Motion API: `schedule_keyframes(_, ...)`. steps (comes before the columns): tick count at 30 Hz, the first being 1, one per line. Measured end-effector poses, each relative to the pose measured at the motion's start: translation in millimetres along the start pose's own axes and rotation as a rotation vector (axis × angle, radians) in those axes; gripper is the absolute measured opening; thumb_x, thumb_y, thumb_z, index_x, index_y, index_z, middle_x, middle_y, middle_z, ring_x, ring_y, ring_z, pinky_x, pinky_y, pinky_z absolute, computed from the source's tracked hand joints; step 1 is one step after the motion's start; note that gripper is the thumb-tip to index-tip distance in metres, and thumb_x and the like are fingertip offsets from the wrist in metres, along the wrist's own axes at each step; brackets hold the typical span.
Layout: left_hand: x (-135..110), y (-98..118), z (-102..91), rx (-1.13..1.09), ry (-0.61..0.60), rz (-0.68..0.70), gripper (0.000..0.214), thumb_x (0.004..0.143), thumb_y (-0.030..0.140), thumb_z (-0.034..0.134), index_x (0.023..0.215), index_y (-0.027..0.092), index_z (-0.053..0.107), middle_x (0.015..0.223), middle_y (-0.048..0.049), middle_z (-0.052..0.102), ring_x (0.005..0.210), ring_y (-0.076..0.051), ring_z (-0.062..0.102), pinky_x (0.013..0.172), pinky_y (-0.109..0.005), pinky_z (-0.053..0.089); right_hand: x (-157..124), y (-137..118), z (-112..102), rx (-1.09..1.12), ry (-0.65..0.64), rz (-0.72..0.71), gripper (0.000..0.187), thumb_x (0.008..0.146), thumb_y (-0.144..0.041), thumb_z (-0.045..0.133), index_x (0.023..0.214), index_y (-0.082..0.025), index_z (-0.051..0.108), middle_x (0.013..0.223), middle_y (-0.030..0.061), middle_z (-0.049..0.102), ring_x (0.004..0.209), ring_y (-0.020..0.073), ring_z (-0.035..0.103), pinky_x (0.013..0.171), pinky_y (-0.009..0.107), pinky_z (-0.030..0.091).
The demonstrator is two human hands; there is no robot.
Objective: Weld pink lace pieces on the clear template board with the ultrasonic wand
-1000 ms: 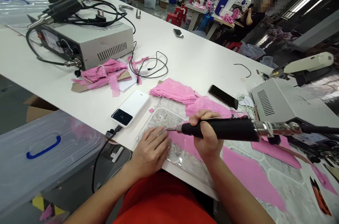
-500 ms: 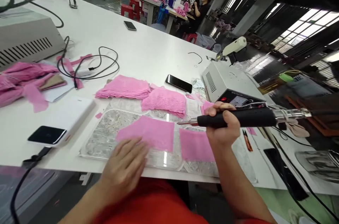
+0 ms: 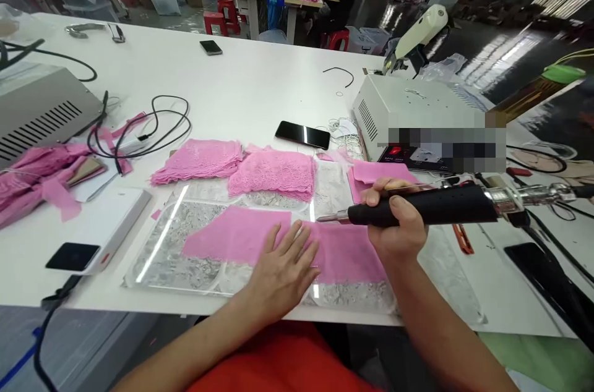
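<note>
My left hand (image 3: 284, 271) lies flat with fingers spread on the pink fabric pieces, across where they meet. One flat piece of pink fabric (image 3: 232, 232) reaches out to its left, with a slanted left end. A second pink fabric piece (image 3: 348, 259) lies to its right, under the tool. In my right hand (image 3: 400, 228) is a corded, black-handled tool with a metal tip (image 3: 431, 205), held nearly level. Its tip points left, just above the fabric near my left fingertips; whether it touches is not clear. Beneath the fabric is a clear-topped, grey-patterned board (image 3: 180, 268).
Behind the board sit stacks of pink lace pieces (image 3: 278, 172) and a phone (image 3: 302, 134). A grey control box (image 3: 408, 101) stands at the back right. White power bank-like box (image 3: 116, 225), cables and pink scraps lie left. An orange cutter (image 3: 463, 238) lies right. Another person sits at sewing machines beyond.
My left hand has moved right, from the left piece's lower edge onto where the pieces meet. The gap between the two pieces has closed. The tool stays in my right hand; the view has tilted.
</note>
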State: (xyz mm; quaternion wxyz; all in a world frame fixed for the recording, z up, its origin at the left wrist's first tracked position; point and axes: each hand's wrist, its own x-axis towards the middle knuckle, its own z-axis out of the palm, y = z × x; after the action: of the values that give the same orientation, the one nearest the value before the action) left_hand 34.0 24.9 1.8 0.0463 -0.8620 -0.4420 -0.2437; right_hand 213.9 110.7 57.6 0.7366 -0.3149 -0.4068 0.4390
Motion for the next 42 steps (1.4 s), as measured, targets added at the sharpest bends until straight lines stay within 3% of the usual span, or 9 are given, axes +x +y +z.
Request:
schedule_keyframes(11, -1.6, 1.7, 1.0, 0.008, 0.005, -0.035, 0.030, 0.095, 0.031, 0.050, 0.119, 0.016, 0.062, 0.129, -0.0116, 0.061, 0.131, -0.030, 0.047, 0.113, -0.051, 0.026, 5.7, -7.9, -10.6, 0.022, 0.082, -0.044, 0.010, 0.064, -0.024, 0.059, 0.074, -0.020, 0.061, 0.077, -0.0021, 0.058, 0.055, 0.0085, 0.051, 0.058, 0.029, 0.046)
schedule_keyframes(25, 0.6, 4.7, -2.6, 0.011, -0.009, -0.045, 0.031, 0.095, 0.033, 0.049, 0.119, 0.016, 0.061, 0.127, -0.0138, 0.061, 0.128, -0.031, 0.048, 0.108, -0.055, 0.033, -13.1, 13.8, 4.8, 0.050, -0.089, 0.046, 0.012, 0.072, -0.026, 0.065, 0.083, -0.023, 0.061, 0.085, -0.0024, 0.057, 0.062, 0.0078, 0.054, 0.067, 0.030, 0.049)
schedule_keyframes(42, -0.5, 4.0, 0.4, -0.015, -0.026, -0.054, 0.033, 0.093, 0.033, 0.054, 0.121, 0.017, 0.060, 0.129, -0.0144, 0.060, 0.131, -0.031, 0.046, 0.111, -0.056, 0.028, -11.0, 14.3, 9.4, -0.034, -0.134, 0.009, 0.010, 0.073, -0.027, 0.064, 0.075, -0.022, 0.056, 0.079, -0.0031, 0.057, 0.061, 0.0099, 0.055, 0.064, 0.031, 0.047)
